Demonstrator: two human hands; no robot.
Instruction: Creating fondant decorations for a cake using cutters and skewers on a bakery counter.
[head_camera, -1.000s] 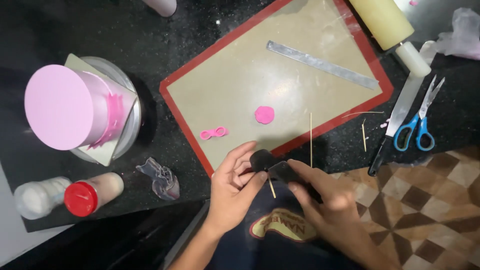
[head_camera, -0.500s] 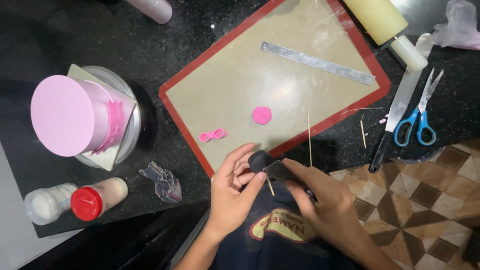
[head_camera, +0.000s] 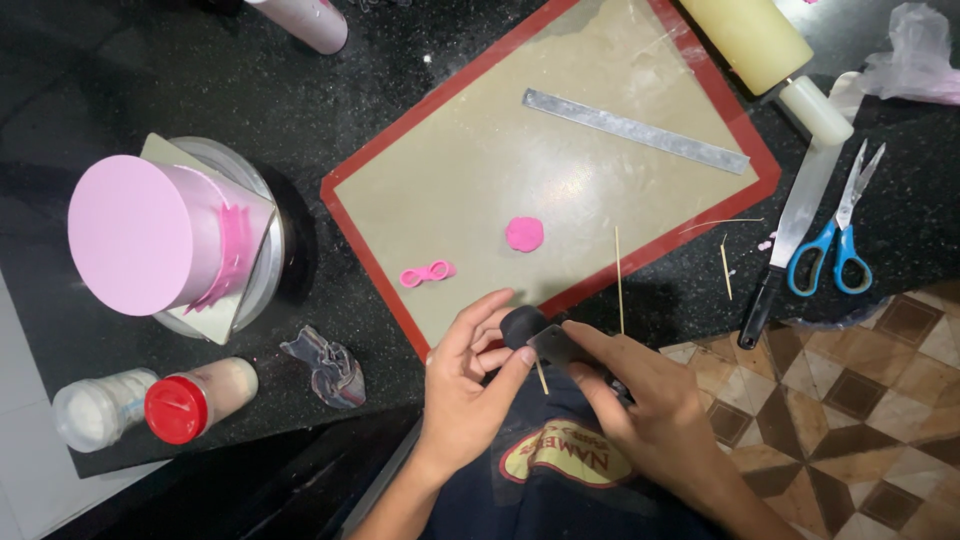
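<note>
Black speckled stone countertop (head_camera: 180, 70), covered in part by a red-edged beige silicone mat (head_camera: 470, 180), blue-handled scissors (head_camera: 835, 235), a black-handled palette knife (head_camera: 795, 225), a red-capped shaker bottle (head_camera: 195, 400), a round metal turntable (head_camera: 262, 215), thin wooden skewers (head_camera: 619, 280).

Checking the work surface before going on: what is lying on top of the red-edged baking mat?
On the mat: a metal ruler, a pink disc, a small pink shaped piece. The left hand covers its near corner.
</note>
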